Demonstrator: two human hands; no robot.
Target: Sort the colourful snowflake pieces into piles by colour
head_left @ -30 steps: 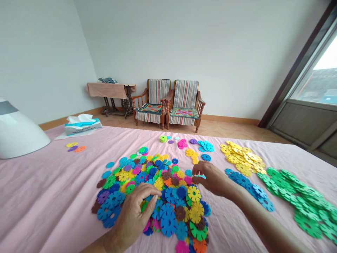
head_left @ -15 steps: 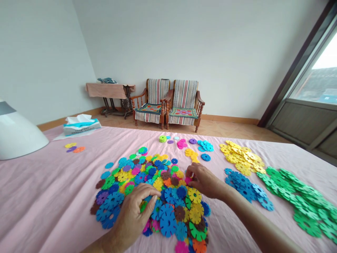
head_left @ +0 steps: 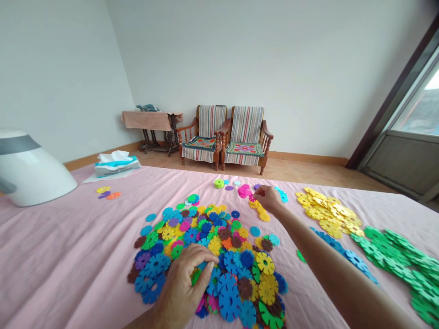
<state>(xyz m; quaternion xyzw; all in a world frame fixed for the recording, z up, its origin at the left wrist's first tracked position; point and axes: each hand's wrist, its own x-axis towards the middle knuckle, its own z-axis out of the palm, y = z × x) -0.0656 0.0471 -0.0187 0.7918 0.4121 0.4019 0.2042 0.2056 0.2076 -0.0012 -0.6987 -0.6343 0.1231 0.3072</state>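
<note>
My right hand reaches over the far part of the table, its thumb and fingers pinching a pink flower-shaped plastic disc. Just left of it lies a small pink pile, and a few yellow discs are just below. My left hand rests over the large mixed pile of notched discs, fingers loosely curved and thumb a little apart from them. No disc shows in its grip; its fingertips are partly hidden.
Sorted piles of yellow, blue and green discs lie to the right, the blue partly behind my forearm. A tissue box and a white kettle-like object stand at the left. Two wooden chairs are beyond the pink-covered table.
My right hand has moved from the edge of the mixed pile forward to the small pink pile, carrying a pink disc. My left hand stays over the mixed pile. The view has shifted slightly.
</note>
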